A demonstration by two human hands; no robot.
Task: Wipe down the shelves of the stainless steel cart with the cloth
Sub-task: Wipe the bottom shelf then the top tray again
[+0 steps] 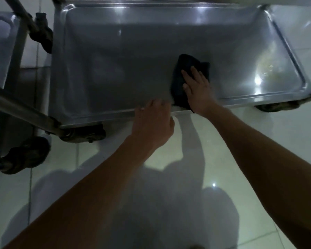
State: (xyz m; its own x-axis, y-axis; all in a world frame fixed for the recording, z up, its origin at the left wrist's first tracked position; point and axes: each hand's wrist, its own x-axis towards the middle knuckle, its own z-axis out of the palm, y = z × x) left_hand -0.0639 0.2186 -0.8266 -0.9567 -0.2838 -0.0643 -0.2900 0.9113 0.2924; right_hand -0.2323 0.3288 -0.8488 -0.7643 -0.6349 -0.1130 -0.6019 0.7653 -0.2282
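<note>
The cart's low stainless steel shelf is a shallow tray with a raised rim, seen from above. A dark cloth lies flat on it near the front edge, right of centre. My right hand presses on the cloth with straight, spread fingers. My left hand rests on the front rim of the shelf just left of the cloth, fingers over the edge and thumb on the outer side. A yellowish smear marks the shelf's right part.
Castor wheels sit under the front left and right corners. A slanted steel tube of the frame crosses at left. A second steel cart with its own wheel stands at the left edge. Glossy white floor tiles lie below.
</note>
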